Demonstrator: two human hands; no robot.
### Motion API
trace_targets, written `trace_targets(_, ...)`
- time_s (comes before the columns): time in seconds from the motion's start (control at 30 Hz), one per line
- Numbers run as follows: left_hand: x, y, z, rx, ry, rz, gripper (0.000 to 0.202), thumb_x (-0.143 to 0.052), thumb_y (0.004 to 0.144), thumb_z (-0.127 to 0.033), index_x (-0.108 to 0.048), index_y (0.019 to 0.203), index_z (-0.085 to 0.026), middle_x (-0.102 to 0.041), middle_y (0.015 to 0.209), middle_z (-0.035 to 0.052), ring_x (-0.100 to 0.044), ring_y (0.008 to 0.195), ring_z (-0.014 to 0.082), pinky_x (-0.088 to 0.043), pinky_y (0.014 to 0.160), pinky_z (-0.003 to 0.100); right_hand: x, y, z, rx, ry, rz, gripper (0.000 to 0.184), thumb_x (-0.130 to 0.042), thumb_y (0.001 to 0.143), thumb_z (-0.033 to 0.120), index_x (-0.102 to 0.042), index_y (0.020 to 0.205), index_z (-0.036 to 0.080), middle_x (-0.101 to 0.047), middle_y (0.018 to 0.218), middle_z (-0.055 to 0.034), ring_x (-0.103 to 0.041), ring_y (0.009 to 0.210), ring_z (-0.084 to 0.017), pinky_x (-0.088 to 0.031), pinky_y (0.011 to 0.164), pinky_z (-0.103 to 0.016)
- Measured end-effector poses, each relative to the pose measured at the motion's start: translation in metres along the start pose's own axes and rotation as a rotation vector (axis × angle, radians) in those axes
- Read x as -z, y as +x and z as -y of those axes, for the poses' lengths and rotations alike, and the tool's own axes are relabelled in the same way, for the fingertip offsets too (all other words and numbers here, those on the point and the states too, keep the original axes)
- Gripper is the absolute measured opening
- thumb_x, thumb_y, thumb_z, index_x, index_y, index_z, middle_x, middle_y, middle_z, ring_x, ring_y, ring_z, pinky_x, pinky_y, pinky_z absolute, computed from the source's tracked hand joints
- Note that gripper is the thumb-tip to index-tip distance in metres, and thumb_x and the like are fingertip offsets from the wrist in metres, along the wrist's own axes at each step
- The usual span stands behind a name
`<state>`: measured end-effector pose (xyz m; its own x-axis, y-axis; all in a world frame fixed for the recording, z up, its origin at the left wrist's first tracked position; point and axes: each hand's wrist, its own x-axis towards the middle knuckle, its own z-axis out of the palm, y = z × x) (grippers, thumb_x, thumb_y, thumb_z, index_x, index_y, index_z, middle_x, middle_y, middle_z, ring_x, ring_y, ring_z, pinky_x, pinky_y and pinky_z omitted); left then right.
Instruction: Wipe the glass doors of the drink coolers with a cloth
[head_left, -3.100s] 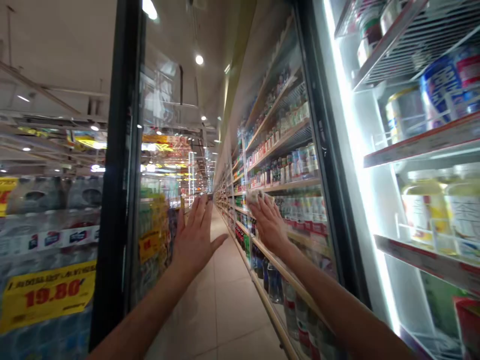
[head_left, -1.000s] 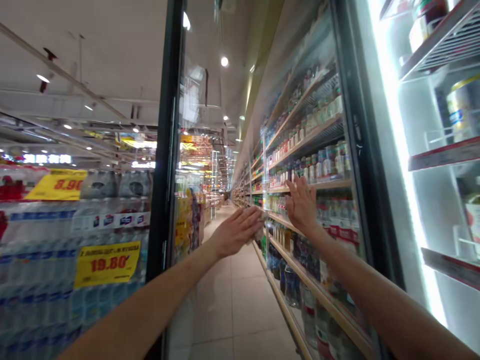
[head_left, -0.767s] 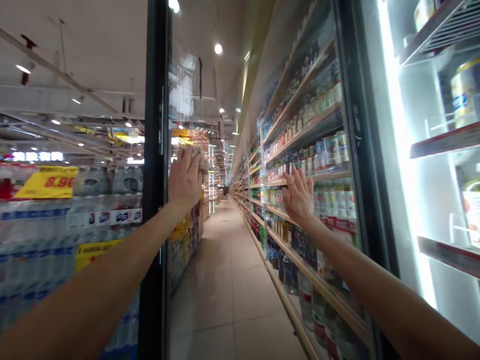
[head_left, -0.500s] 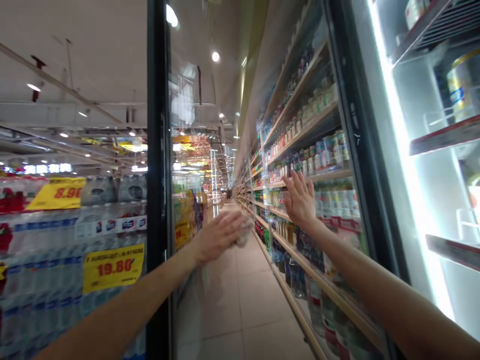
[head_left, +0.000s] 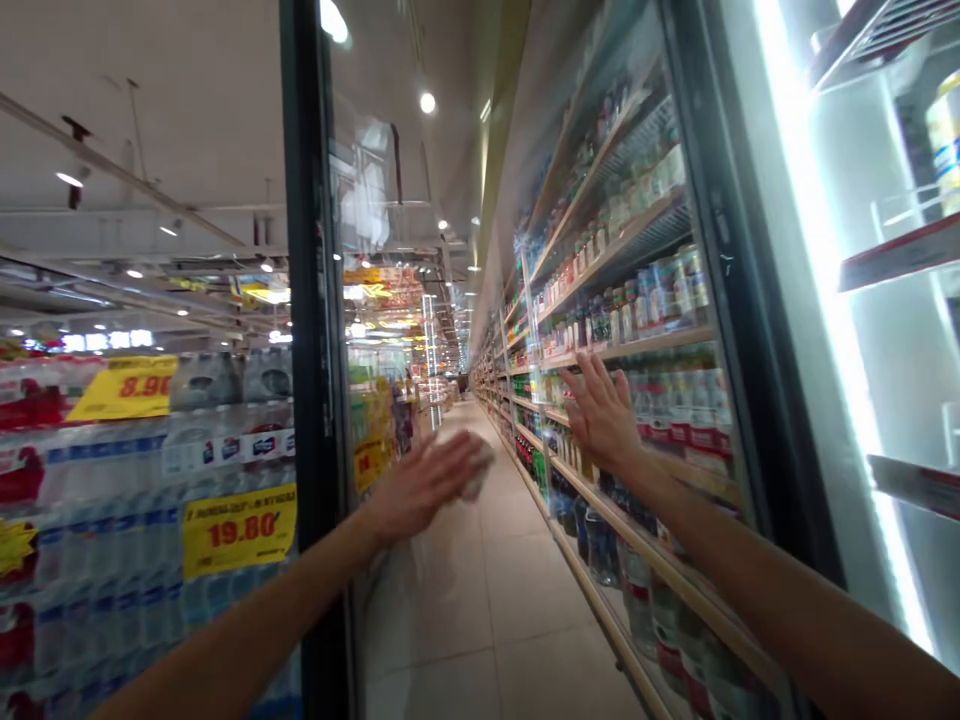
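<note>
A glass door [head_left: 308, 330] with a dark frame stands open in front of me. My left hand [head_left: 431, 485], blurred by motion, is at the pane with a crumpled pale cloth [head_left: 478, 468] under its fingers. The cloth's far side is smeared, so its exact shape does not show. Farther right, my right hand [head_left: 602, 415] is flat against the glass, fingers extended and somewhat spread, with nothing in it. Rows of bottles and cans on shelves [head_left: 630, 346] show in the pane behind both hands.
To the right is a lit cooler interior with a bright light strip [head_left: 817, 270], racks and a can [head_left: 946, 140]. Stacked bottled-water packs [head_left: 97, 545] with a yellow price sign [head_left: 240, 530] stand left of the door. A tiled floor [head_left: 450, 620] shows through the pane.
My left hand and the cloth have moved slightly left and down across the glass. The right hand stays flat on the pane, while the view has shifted a little.
</note>
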<state>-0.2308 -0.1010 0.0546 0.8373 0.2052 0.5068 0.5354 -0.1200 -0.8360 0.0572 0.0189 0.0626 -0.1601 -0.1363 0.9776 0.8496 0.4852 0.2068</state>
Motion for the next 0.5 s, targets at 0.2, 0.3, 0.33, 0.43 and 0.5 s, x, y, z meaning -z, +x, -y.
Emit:
trace_targets(0.2, 0.004, -0.015, 0.023, 0.604, 0.126, -0.212, 0.05, -0.038, 0.089, -0.016, -0.032, 0.139, -0.021, -0.033, 0.147, 0.0101, -0.017, 0.14, 0.0228, -0.026, 0.11, 0.046, -0.001, -0.004, 0.0, -0.016, 0.04, 0.031, 0.048, -0.034, 0.091, 0.029, -0.036, 0.138, 0.024, -0.034, 0.147, -0.0082, -0.023, 0.139, -0.023, -0.019, 0.11, -0.049)
trace_targets(0.3, 0.0, -0.041, -0.028, 0.132, 0.048, -0.029, 0.048, -0.039, 0.089, -0.016, -0.038, 0.136, -0.025, -0.04, 0.144, 0.0027, -0.019, 0.139, 0.0185, -0.02, 0.114, 0.038, -0.001, -0.007, 0.003, -0.007, 0.038, 0.019, 0.045, -0.034, 0.091, 0.029, -0.039, 0.136, 0.023, -0.035, 0.147, -0.0093, -0.023, 0.139, -0.024, -0.019, 0.11, -0.05)
trace_targets(0.33, 0.0, -0.047, -0.041, -0.09, 0.011, 0.04, 0.046, -0.037, 0.089, -0.018, -0.041, 0.134, -0.027, -0.037, 0.145, -0.0013, -0.021, 0.139, 0.0165, -0.017, 0.115, 0.036, -0.001, -0.008, 0.004, 0.001, 0.035, 0.02, 0.045, -0.034, 0.091, 0.03, -0.04, 0.135, 0.023, -0.034, 0.147, -0.0094, -0.023, 0.139, -0.024, -0.019, 0.11, -0.05)
trace_targets(0.43, 0.001, -0.047, -0.043, -0.291, -0.03, 0.077, 0.04, -0.035, 0.091, -0.024, -0.046, 0.13, -0.029, -0.035, 0.145, -0.0059, -0.024, 0.138, 0.0128, -0.012, 0.116, 0.034, 0.001, -0.013, 0.005, 0.028, 0.032, 0.041, 0.044, -0.036, 0.091, 0.029, -0.041, 0.134, 0.025, -0.033, 0.148, -0.0086, -0.022, 0.14, -0.024, -0.018, 0.111, -0.051)
trace_targets(0.5, 0.005, -0.038, -0.023, 0.011, 0.032, -0.016, 0.041, -0.04, 0.09, -0.023, -0.045, 0.131, -0.027, -0.041, 0.142, -0.0005, -0.022, 0.138, 0.0139, -0.011, 0.116, 0.038, 0.002, -0.016, 0.005, 0.06, 0.044, 0.056, 0.045, -0.037, 0.09, 0.028, -0.041, 0.135, 0.025, -0.034, 0.147, -0.0075, -0.022, 0.139, -0.023, -0.017, 0.111, -0.051)
